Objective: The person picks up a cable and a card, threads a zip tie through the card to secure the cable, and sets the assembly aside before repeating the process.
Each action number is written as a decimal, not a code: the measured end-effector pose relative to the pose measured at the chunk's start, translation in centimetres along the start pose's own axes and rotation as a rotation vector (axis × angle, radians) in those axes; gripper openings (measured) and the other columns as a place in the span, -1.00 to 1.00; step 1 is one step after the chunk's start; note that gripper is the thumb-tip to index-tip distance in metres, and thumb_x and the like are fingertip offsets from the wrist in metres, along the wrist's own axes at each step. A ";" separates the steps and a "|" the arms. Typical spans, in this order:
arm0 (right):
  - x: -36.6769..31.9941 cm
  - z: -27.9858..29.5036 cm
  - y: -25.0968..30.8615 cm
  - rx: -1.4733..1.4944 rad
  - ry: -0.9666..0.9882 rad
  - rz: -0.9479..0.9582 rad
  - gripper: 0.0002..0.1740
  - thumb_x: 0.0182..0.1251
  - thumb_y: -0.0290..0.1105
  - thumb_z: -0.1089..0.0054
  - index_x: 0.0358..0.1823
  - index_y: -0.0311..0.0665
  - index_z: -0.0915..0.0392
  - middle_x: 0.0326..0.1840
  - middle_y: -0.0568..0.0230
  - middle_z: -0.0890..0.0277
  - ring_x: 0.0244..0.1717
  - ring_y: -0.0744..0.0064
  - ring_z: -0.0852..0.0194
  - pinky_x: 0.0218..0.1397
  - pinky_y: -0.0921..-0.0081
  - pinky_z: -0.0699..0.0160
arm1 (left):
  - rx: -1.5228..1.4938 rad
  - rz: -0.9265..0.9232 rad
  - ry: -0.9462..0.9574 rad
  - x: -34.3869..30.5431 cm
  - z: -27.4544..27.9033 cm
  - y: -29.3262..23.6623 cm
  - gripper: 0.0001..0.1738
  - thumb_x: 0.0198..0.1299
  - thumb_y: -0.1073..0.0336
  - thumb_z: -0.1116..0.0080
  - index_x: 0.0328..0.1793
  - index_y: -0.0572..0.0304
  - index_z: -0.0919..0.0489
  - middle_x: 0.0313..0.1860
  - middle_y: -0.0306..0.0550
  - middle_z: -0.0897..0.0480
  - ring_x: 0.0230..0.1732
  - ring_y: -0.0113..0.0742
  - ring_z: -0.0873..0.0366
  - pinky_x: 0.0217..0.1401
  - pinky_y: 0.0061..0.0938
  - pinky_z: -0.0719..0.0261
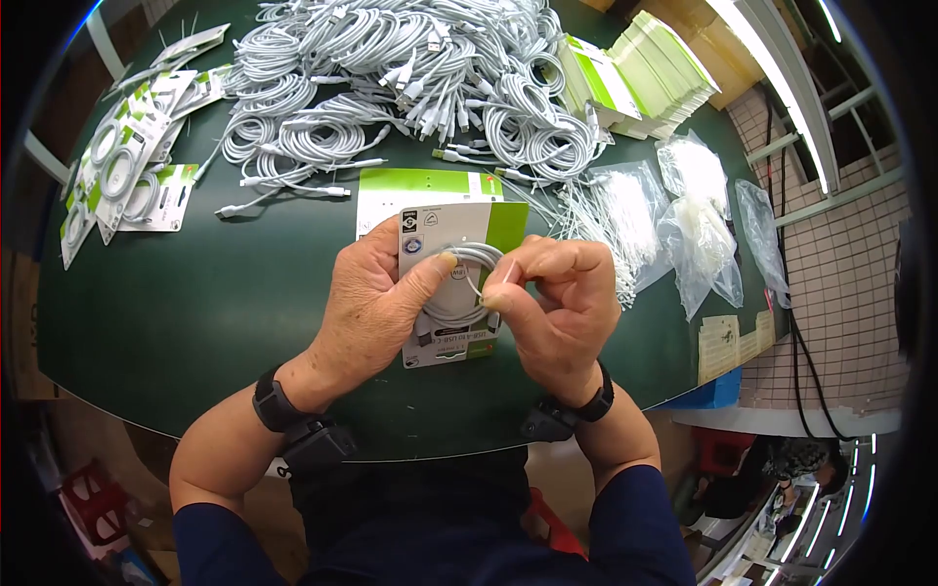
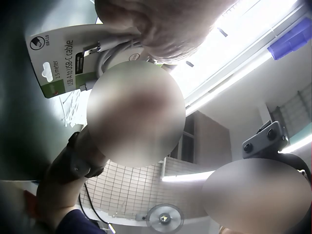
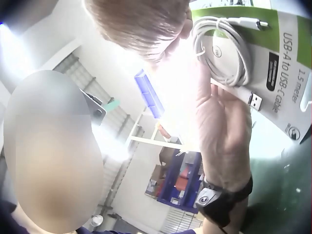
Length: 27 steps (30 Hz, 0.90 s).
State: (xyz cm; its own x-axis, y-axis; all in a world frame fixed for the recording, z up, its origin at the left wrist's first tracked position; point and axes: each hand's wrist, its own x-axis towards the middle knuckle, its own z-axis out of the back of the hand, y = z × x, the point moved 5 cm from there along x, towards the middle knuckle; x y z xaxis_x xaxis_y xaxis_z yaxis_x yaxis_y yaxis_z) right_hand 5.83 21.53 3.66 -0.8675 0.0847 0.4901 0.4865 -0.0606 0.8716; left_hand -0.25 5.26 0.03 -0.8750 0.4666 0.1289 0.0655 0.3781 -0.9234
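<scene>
My left hand (image 1: 366,303) grips a green-and-white packaging card (image 1: 422,293) by its left side, with the thumb pressed on the coiled USB cable (image 3: 239,73) lying against it. The card is printed "USB-A to USB-C cable". Both plugs of the cable show in the right wrist view, the USB-A plug (image 3: 255,101) near the left palm. At the right side of the coil, my right hand (image 1: 567,298) pinches a thin white tie (image 1: 473,281) between thumb and forefinger. Its other fingers are curled in. In the left wrist view, a blurred patch hides most of the right hand.
Behind the hands lies a large heap of coiled grey-white cables (image 1: 391,59). Carded cables (image 1: 127,161) are piled at left. Stacked cards (image 1: 664,73) stand at the back right, near bags of white ties (image 1: 630,215). Another card (image 1: 376,190) lies just beyond the left hand.
</scene>
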 end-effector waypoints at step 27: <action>0.8 -0.5 2.1 -0.685 0.203 0.589 -0.53 0.15 -0.70 -0.57 0.11 -0.19 -0.79 -0.09 0.15 -0.72 -0.23 0.32 -0.66 -0.26 0.47 -0.64 | 0.003 -0.045 0.009 -0.7 -0.6 -0.3 -0.62 0.54 0.47 -0.20 0.42 0.43 -0.55 0.18 0.00 -0.78 0.14 -0.39 -0.73 0.26 -0.43 -0.71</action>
State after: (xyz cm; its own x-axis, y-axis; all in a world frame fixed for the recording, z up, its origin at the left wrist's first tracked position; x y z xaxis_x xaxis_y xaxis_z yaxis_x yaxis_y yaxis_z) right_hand 6.09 21.02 5.84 -0.5327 -0.3186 0.7840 0.7437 -0.6184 0.2540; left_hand 0.57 5.27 0.43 -0.8729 0.4560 0.1736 0.0248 0.3967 -0.9176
